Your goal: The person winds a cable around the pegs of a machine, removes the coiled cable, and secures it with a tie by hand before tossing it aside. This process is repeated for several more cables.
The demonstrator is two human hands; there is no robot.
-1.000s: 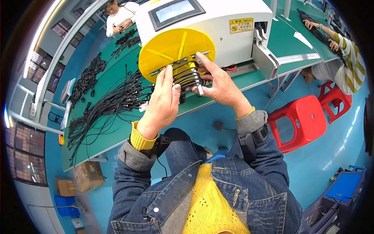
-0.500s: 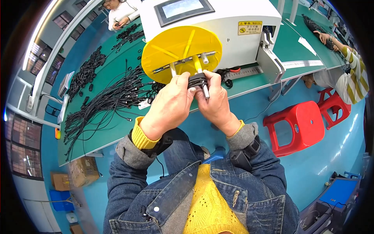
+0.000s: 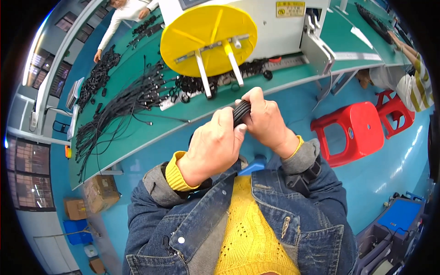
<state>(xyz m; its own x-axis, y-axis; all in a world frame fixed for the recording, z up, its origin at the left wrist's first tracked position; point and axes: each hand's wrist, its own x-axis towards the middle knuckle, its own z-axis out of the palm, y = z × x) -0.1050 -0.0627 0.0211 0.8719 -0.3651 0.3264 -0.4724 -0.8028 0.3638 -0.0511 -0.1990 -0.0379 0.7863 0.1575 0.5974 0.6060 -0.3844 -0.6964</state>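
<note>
A small coil of black cable [image 3: 241, 112] is gripped between my two hands, off the machine and in front of the bench edge. My left hand [image 3: 214, 145] closes on the coil's left side, thumb pressed against it. On its right side my right hand [image 3: 266, 120] is closed around it, fingers curled over the top. Beyond them stands a white winding machine [image 3: 275, 32] with a round yellow disc [image 3: 192, 39]. Two bare pegs [image 3: 233, 63] stick out of the disc toward me. Parts of the coil are hidden by my fingers.
Many loose black cables [image 3: 123, 103] spread over the green bench [image 3: 137, 144] at left, with black rings [image 3: 185, 98] below the disc. Red stools [image 3: 353, 130] stand at right. A person in white [image 3: 123, 13] reaches over a cable pile; another's striped sleeve [image 3: 422, 75] shows far right.
The coil has come off the pegs and moved toward me with both hands. The far person's arm now stretches to the cable pile. My view has shifted slightly.
</note>
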